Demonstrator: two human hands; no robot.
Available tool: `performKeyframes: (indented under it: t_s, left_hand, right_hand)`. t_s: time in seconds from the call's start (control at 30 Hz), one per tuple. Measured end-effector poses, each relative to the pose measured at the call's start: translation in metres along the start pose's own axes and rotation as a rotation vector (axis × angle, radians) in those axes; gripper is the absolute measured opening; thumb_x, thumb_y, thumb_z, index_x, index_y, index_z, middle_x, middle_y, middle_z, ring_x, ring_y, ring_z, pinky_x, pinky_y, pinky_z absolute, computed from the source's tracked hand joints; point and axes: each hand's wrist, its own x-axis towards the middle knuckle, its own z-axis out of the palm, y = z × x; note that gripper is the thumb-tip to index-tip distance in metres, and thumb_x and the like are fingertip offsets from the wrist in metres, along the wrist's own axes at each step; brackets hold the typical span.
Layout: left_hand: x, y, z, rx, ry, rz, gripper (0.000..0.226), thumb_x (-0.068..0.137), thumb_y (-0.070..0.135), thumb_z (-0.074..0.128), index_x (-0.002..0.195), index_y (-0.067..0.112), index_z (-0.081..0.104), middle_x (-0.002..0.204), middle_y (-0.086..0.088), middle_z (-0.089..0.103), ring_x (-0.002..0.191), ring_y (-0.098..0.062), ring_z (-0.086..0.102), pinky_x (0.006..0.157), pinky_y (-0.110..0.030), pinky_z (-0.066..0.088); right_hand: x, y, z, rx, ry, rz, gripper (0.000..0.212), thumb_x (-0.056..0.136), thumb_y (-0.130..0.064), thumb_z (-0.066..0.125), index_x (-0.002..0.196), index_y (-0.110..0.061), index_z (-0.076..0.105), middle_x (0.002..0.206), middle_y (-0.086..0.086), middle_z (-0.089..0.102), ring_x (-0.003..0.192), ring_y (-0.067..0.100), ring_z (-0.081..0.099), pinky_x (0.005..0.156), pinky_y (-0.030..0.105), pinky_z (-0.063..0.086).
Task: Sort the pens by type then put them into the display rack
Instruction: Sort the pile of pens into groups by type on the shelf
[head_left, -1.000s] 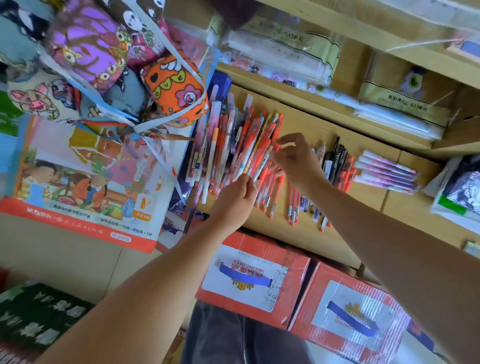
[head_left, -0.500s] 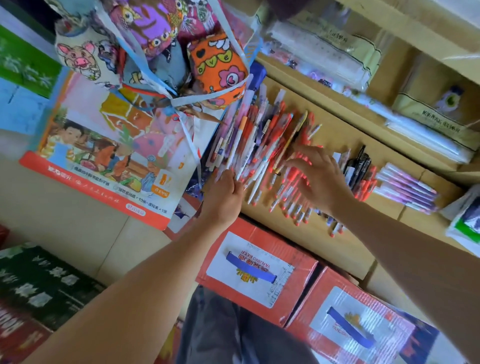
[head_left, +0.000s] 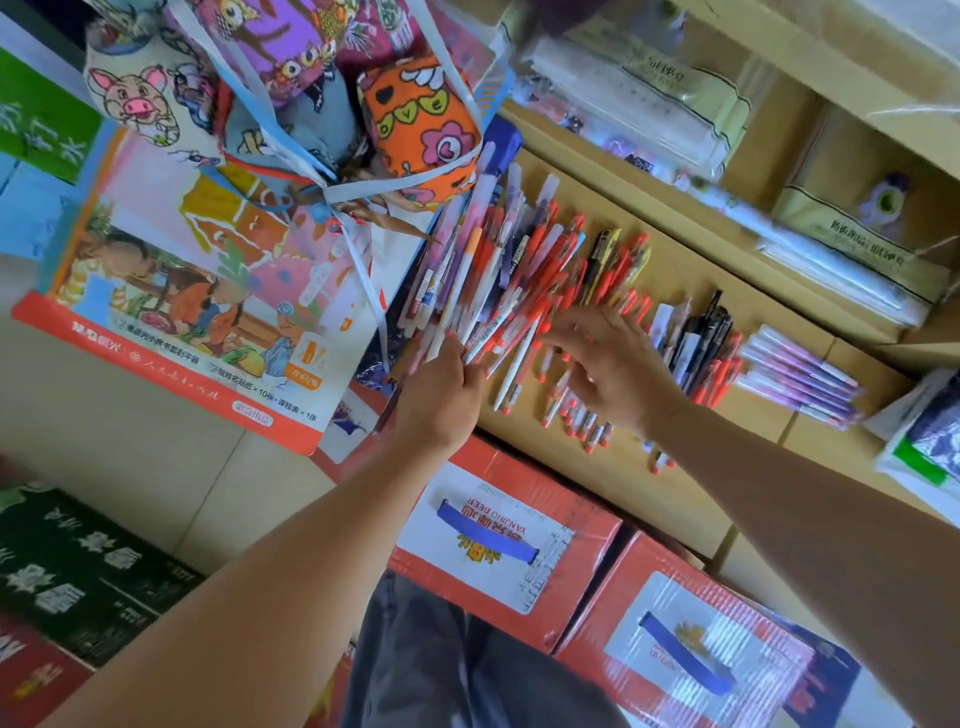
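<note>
Nearest the person, two red cardboard boxes (head_left: 597, 530) with white labels and blue strap handles stand against the front edge of a light wooden desk (head_left: 623, 467). Just beyond them the left hand (head_left: 441, 405) has its fingers curled tightly round the lower ends of a fanned bundle of mixed pens (head_left: 493, 270), mostly red-capped with some white, purple and yellow barrels, which spreads away over the desk. Beside it the right hand (head_left: 618, 374) is held palm down with its fingers spread and loosely bent, holding nothing that can be seen, over a row of red-capped clear pens (head_left: 576, 421) lying side by side on the desk. To the right of these lies a small group of black pens (head_left: 709, 332), and further right a tidy group of lilac pens (head_left: 800, 371). Farther back, a wooden shelf carries clear-wrapped paper packs (head_left: 639, 98). At far left, patterned fabric pouches (head_left: 415, 119) tied with pale blue ribbon hang beside the bundle's tips.
</note>
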Motion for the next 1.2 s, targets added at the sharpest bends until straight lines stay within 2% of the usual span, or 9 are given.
performKeyframes:
  t_s: [0.13,0.27,0.4,0.5,0.67,0.8,1.03,1.13,1.2]
  left_hand:
    - [0.000,-0.003,-0.002,-0.021,0.030,-0.027,0.019,0.097,0.012,0.040,0.106,0.001,0.052,0.062,0.002,0.049,0.053,-0.013,0.044,0.049,-0.028,0.032]
    - [0.001,-0.004,-0.002,-0.023,0.014,-0.010,0.025,0.097,0.013,0.040,0.114,-0.002,0.052,0.062,0.008,0.045,0.054,-0.011,0.046,0.050,-0.028,0.035]
    - [0.002,-0.002,-0.001,-0.031,-0.015,-0.007,0.018,0.099,0.014,0.040,0.104,0.002,0.053,0.065,0.007,0.048,0.059,-0.014,0.050,0.053,-0.029,0.040]
    - [0.003,-0.003,-0.001,-0.052,-0.032,-0.007,0.015,0.099,0.014,0.041,0.101,0.004,0.052,0.069,0.002,0.053,0.059,-0.014,0.052,0.053,-0.029,0.042]
    - [0.000,-0.004,-0.003,-0.070,-0.007,0.040,0.019,0.099,0.013,0.043,0.108,-0.001,0.054,0.092,-0.015,0.064,0.078,-0.027,0.062,0.067,-0.043,0.053]
    - [0.000,-0.005,-0.003,-0.059,-0.015,0.057,0.018,0.099,0.013,0.043,0.107,-0.001,0.053,0.090,-0.014,0.064,0.066,-0.019,0.056,0.061,-0.039,0.052]
    - [0.002,-0.006,-0.002,-0.082,-0.027,0.042,0.019,0.099,0.013,0.043,0.106,-0.002,0.052,0.072,0.000,0.053,0.058,-0.013,0.050,0.055,-0.035,0.046]
    - [0.002,-0.005,-0.001,-0.129,-0.048,0.016,0.012,0.098,0.013,0.043,0.099,0.003,0.050,0.071,0.000,0.054,0.060,-0.019,0.054,0.057,-0.037,0.047]
    - [0.003,-0.003,-0.002,-0.221,-0.057,-0.046,0.009,0.098,0.013,0.044,0.091,0.008,0.046,0.066,0.002,0.048,0.056,-0.016,0.047,0.053,-0.032,0.039]
  right_hand:
    - [0.015,-0.019,0.020,-0.025,-0.092,-0.097,0.041,0.078,-0.005,0.070,0.118,-0.017,0.066,0.122,0.007,0.060,0.108,0.029,0.057,0.093,0.046,0.048]
    - [0.010,-0.014,0.025,-0.065,-0.060,-0.057,0.024,0.072,-0.007,0.079,0.094,-0.012,0.069,0.102,0.007,0.062,0.090,0.030,0.061,0.080,0.043,0.054]
    - [0.004,-0.011,0.021,-0.030,-0.039,0.006,0.026,0.069,-0.004,0.079,0.092,-0.008,0.066,0.097,0.009,0.060,0.084,0.029,0.060,0.074,0.041,0.055]
    - [0.008,-0.014,0.019,-0.113,-0.079,0.039,0.024,0.074,-0.017,0.079,0.092,-0.010,0.064,0.083,0.006,0.062,0.078,0.028,0.060,0.073,0.036,0.050]
    - [0.013,-0.022,0.009,-0.214,-0.223,0.287,0.032,0.091,-0.050,0.056,0.093,-0.019,0.063,0.080,-0.003,0.065,0.080,0.020,0.062,0.082,0.031,0.046]
    - [0.019,-0.034,0.009,-0.288,-0.344,0.453,0.048,0.087,-0.064,0.049,0.076,-0.019,0.061,0.066,-0.005,0.058,0.065,0.015,0.058,0.074,0.029,0.044]
    - [0.027,-0.043,0.004,-0.072,-0.380,0.727,0.047,0.083,-0.052,0.065,0.062,-0.016,0.044,0.062,-0.002,0.052,0.060,0.016,0.055,0.055,0.026,0.045]
    - [0.022,-0.038,0.004,0.008,-0.305,0.739,0.036,0.086,-0.046,0.063,0.070,-0.014,0.057,0.067,-0.001,0.058,0.061,0.016,0.056,0.053,0.023,0.041]
    - [0.018,-0.032,0.002,0.278,-0.213,0.748,0.027,0.090,-0.039,0.061,0.081,-0.014,0.066,0.075,-0.002,0.065,0.065,0.015,0.061,0.060,0.025,0.048]
